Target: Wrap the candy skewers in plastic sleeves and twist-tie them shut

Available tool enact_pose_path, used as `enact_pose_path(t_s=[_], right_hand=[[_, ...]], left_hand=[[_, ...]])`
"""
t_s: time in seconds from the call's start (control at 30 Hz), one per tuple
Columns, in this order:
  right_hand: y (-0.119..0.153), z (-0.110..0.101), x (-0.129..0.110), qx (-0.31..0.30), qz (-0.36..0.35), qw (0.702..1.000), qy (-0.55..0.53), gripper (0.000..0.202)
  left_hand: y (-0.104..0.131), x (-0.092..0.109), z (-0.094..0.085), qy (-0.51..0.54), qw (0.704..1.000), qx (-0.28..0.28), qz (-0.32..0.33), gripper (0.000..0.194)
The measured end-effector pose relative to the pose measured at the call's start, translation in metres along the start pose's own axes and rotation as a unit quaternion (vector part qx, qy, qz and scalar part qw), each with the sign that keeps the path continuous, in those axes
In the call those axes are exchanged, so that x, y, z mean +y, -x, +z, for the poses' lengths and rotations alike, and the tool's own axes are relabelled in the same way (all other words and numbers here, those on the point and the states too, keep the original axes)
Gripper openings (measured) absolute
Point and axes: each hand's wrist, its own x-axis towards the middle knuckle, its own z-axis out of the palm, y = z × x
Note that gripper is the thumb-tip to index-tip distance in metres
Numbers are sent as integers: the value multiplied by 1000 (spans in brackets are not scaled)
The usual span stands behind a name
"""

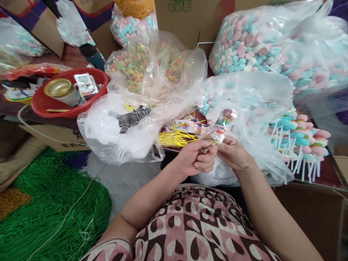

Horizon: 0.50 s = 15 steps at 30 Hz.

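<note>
A small clear packet with a printed label (pixel 224 121) is held up over the near edge of the table, in front of the torso, its lower end gathered and its upper end tipped to the right. That lower end is gripped in the curled fingers of the left hand (pixel 198 156), and beside it the packet is pinched by the thumb and fingers of the right hand (pixel 236 154). The print is blurred, the contents cannot be made out, and the gathered end is largely covered by the fingers, with only a glint of yellow shown. Just behind the left hand, yellow strips (pixel 175 139) are heaped next to flat printed wrappers (pixel 187 125), both partly covered. To the right, an open plastic bag (pixel 252 85) is seen, its pink and blue pieces veiled by cloudy film; beyond its edge, sticks bearing stacked coloured sweets (pixel 312 136) are bunched. To the left, a grey striped cloth (pixel 134 117) is laid on a bag of white stuff (pixel 106 130) that is hard to identify. Farther back, small coloured rings (pixel 136 63) are blurred by their bag, and a red basin (pixel 40 108) is partly filled with a metal bowl (pixel 58 87) and packets. An orange basket (pixel 136 8) is cut off by the top edge, and a green cord heap (pixel 67 203) by the left.
</note>
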Motion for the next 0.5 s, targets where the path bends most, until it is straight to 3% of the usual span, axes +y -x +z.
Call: enact_pose_path(t_s=[0.13, 0.33, 0.5], right_hand=[[-6, 5, 8, 72, -38, 997, -9, 28], [-8, 8, 11, 119, -95, 987, 50, 32], [-1, 12, 10, 176, -148, 944, 237, 26]], left_hand=[[-2, 3, -1, 11, 999, 23, 22, 37], [-4, 5, -4, 24, 999, 20, 36, 41], [-10, 4, -6, -48, 985, 131, 100, 34]])
